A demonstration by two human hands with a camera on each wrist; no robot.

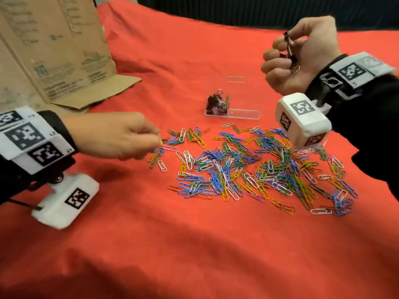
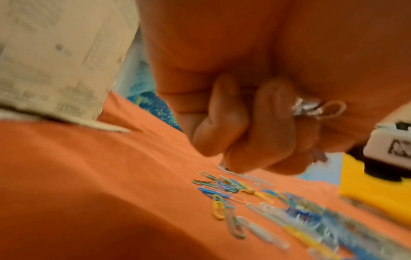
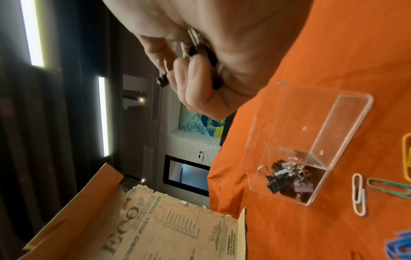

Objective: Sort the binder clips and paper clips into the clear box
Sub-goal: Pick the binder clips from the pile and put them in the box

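A clear box stands on the red cloth, with black and purple binder clips heaped in its left part. In front of it a wide scatter of coloured paper clips covers the cloth. My right hand is raised, palm up, right of and above the box, fingers curled round several dark binder clips. My left hand is low at the scatter's left edge; its curled fingers hold a silver-handled binder clip, and a purple piece shows at the fingertips. The right wrist view shows the box and its clips.
A torn cardboard box stands at the back left, its flap lying on the cloth close to the left hand. The red cloth is bare in front of the paper clips. A dark curtain runs along the far edge.
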